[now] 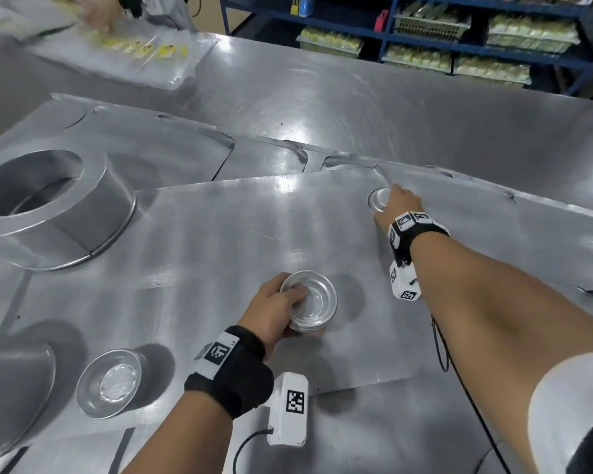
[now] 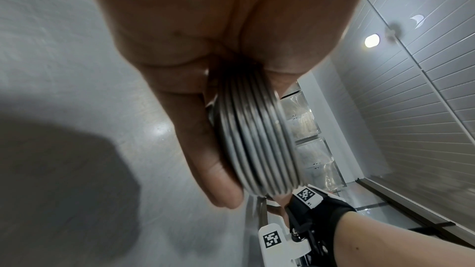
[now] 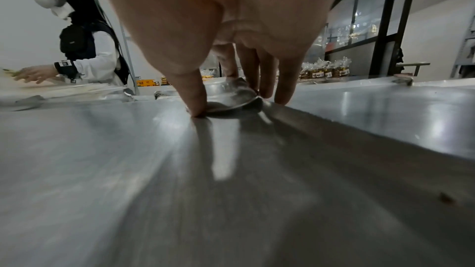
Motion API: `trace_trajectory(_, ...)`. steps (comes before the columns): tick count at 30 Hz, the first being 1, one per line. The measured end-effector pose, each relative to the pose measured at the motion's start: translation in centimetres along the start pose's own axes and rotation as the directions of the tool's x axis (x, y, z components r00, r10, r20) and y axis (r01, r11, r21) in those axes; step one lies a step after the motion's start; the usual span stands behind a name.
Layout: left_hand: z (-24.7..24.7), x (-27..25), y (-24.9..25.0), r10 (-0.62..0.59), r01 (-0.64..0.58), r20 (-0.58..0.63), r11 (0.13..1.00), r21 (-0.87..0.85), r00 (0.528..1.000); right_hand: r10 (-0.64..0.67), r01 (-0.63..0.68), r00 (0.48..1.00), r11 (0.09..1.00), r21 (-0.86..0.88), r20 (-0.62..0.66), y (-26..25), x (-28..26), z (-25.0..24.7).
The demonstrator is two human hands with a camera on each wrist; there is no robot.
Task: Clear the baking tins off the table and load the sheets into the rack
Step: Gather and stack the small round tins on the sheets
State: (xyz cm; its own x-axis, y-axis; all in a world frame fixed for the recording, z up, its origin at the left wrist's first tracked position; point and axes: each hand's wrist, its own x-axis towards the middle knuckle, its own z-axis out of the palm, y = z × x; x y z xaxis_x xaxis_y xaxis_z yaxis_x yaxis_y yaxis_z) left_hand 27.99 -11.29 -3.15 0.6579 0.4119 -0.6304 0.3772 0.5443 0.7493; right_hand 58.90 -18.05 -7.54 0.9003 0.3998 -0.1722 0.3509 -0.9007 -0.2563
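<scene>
Fingers [image 2: 205, 149] of the left hand [image 1: 271, 313] we find curled round a stack of small round tins [image 1: 310, 301], thumb over the near rim, fingers along the underside; the left wrist view shows the nested rims [image 2: 259, 149] pressed against them. We note the stack is held above the uppermost baking sheet [image 1: 202, 241], near its front half. The right hand [image 1: 396, 206] reaches to the far right corner of that sheet, fingers spread downward over a single tin [image 1: 377, 198]. In the right wrist view its thumb [image 3: 195, 96] touches the sheet at the tin's [image 3: 228, 94] near rim, with other fingers at the far side; we cannot tell whether the tin is yet gripped. A further small tin [image 1: 108, 383] lies on the sheet at front left, apart from both hands. Two large round pans [image 1: 48, 203] stand at the left. More sheets [image 1: 168, 145] lie beneath and behind on the steel table [image 1: 356, 107]. Another person [image 3: 85, 48] works at the far end. Blue shelving [image 1: 425, 39] holds packaged goods.
</scene>
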Motion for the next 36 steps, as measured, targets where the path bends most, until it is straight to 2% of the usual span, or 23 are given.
trace_trajectory(4,-0.1,-0.1,0.2,-0.002,0.002,0.001,1.000,-0.003,1.000,-0.003,0.009,0.998,0.995,0.103,-0.057,0.3,-0.2,-0.3)
trace_trajectory(7,-0.1,-0.4,0.2,0.000,0.000,0.008,1.000,-0.009,1.000,-0.037,0.049,0.994,0.992,0.115,-0.105,0.5,-1.2,-1.1)
trace_trajectory(10,-0.1,-0.9,0.2,0.000,0.000,0.023,1.000,-0.013,1.000,-0.063,0.086,0.986,0.986,0.143,-0.156,0.4,-3.1,-1.9)
trace_trajectory(16,-0.1,-2.5,-0.1,-0.006,0.006,0.049,1.000,-0.008,0.999,-0.108,0.187,0.963,0.927,0.324,-0.247,-0.5,-8.6,-2.7)
trace_trajectory(22,-0.6,-4.1,-0.6,-0.005,0.007,0.078,0.999,-0.033,0.997,-0.192,0.339,0.926,0.803,0.490,-0.325,-1.6,-16.0,-2.9)
trace_trajectory(28,-1.3,-5.5,-0.7,-0.031,0.036,0.132,0.999,-0.035,0.991,-0.190,0.349,0.936,0.604,0.717,-0.296,-3.4,-24.6,-3.4)
trace_trajectory(31,-1.9,-6.4,-0.5,0.005,-0.004,0.189,1.000,-0.002,0.982,-0.205,0.351,0.936,0.568,0.744,-0.286,-4.0,-28.3,-2.8)
trace_trajectory(36,-2.9,-7.9,-0.5,0.045,-0.055,0.219,0.998,0.038,0.975,-0.243,0.373,0.927,0.537,0.757,-0.284,-4.5,-32.4,-1.7)
